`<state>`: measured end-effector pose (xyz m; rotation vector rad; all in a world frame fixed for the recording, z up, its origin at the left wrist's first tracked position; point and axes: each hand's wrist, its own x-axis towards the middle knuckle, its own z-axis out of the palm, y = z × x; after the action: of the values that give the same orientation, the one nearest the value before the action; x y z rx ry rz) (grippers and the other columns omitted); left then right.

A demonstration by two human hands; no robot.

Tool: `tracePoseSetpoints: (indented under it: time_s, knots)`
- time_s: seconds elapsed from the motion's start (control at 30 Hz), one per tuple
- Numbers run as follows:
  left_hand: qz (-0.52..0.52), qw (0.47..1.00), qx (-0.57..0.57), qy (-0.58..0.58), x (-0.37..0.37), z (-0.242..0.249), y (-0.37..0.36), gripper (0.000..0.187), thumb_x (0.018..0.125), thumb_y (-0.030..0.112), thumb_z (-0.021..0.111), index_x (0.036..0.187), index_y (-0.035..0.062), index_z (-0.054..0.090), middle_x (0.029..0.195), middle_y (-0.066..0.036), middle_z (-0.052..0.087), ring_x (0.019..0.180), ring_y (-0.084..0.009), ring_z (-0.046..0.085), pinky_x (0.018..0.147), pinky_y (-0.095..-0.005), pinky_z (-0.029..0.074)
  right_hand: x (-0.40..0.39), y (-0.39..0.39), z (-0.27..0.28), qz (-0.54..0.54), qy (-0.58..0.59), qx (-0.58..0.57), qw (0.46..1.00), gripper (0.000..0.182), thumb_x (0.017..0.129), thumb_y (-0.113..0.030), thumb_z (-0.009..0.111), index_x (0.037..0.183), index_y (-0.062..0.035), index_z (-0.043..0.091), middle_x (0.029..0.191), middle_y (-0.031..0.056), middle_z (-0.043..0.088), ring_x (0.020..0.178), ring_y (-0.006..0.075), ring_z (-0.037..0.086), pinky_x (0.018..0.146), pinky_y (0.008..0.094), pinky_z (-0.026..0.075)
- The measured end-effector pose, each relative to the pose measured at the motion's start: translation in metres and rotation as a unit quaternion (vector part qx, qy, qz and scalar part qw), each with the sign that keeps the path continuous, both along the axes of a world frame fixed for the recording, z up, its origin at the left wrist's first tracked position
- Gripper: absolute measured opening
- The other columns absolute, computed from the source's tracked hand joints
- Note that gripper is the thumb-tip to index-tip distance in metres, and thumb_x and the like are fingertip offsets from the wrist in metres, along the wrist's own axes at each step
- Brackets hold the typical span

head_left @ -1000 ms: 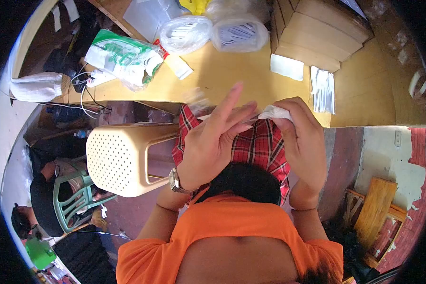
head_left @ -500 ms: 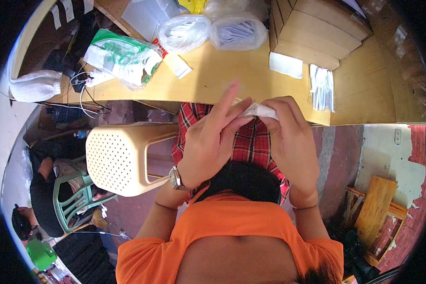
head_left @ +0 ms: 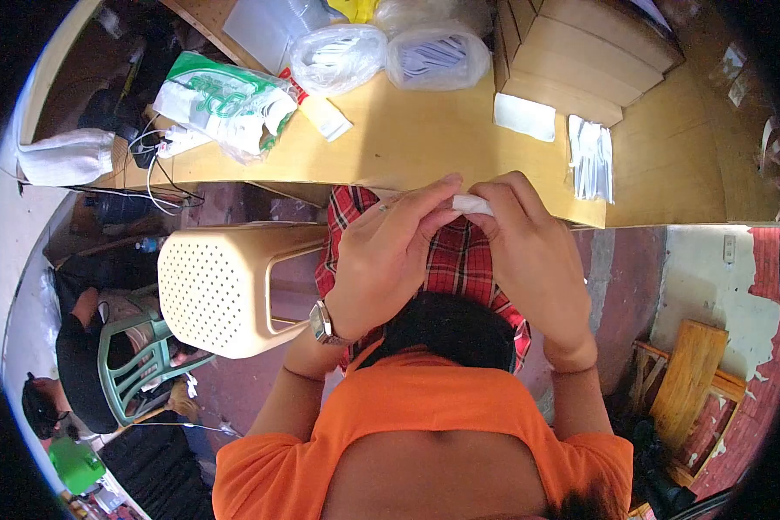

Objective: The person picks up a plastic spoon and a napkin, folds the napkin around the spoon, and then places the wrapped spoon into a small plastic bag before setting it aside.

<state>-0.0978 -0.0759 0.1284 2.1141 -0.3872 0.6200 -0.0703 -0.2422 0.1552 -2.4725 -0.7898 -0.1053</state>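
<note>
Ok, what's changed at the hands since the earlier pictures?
The right hand moved left, bringing the white piece closer to the left hand, whose raised index finger has come down. The right hand still holds the piece; stool and boxes stayed put.

Nothing reads clearly; the plastic bag (head_left: 225, 111) bears what seems green lettering (head_left: 220, 95), too crumpled.

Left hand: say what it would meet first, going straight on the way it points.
The left hand would likely meet the white piece first, then the right hand that pinches it; depth leaves unclear whether it already touches.
</note>
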Motion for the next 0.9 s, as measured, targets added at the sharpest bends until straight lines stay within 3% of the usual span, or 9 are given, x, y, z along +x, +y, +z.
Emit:
tracePoseSetpoints:
  time_s: [0.13, 0.23, 0.43, 0.9]
  knots:
    - [0.006, 1.000, -0.007, 0.018, -0.001, -0.002, 0.002, 0.032, 0.077, 0.002, 0.066, 0.108, 0.0053, 0.060, 0.092, -0.011, 0.067, 0.075, -0.0261, 0.065, 0.066, -0.0329, 0.051, 0.000, 0.000, 0.002, 0.002, -0.010, -0.021, 1.000, 0.023, 0.078, -0.003, 0.053, 0.101, -0.0018, 0.051, 0.097, 0.0136, 0.051, 0.072, 0.0346, 0.062, 0.056, 0.0416, 0.053]
    - [0.009, 0.998, -0.013, 0.059, -0.002, 0.001, -0.001, 0.027, 0.079, -0.005, 0.062, 0.105, 0.0028, 0.064, 0.099, -0.011, 0.068, 0.086, -0.0185, 0.067, 0.074, -0.0271, 0.052, 0.002, -0.002, 0.006, 0.021, 0.006, -0.069, 0.997, 0.020, 0.080, -0.005, 0.053, 0.098, 0.0000, 0.050, 0.096, 0.0146, 0.051, 0.071, 0.0344, 0.062, 0.056, 0.0410, 0.053]
    - [-0.036, 0.999, 0.007, 0.028, 0.004, 0.000, 0.001, 0.028, 0.077, -0.003, 0.065, 0.104, 0.0041, 0.064, 0.104, -0.013, 0.065, 0.092, -0.0225, 0.065, 0.077, -0.0300, 0.052, 0.010, -0.004, 0.013, 0.042, -0.001, -0.117, 0.992, 0.018, 0.080, -0.006, 0.052, 0.095, 0.0031, 0.049, 0.096, 0.0172, 0.051, 0.072, 0.0361, 0.063, 0.057, 0.0418, 0.053]
    - [-0.078, 0.980, 0.067, 0.171, 0.009, -0.013, 0.010, 0.028, 0.079, 0.006, 0.063, 0.107, 0.0004, 0.059, 0.095, -0.019, 0.064, 0.083, -0.0321, 0.064, 0.071, -0.0347, 0.051, 0.032, -0.007, -0.001, 0.151, 0.054, -0.146, 0.976, 0.017, 0.075, -0.001, 0.051, 0.089, 0.0081, 0.051, 0.090, 0.0218, 0.052, 0.076, 0.0375, 0.060, 0.066, 0.0426, 0.050]
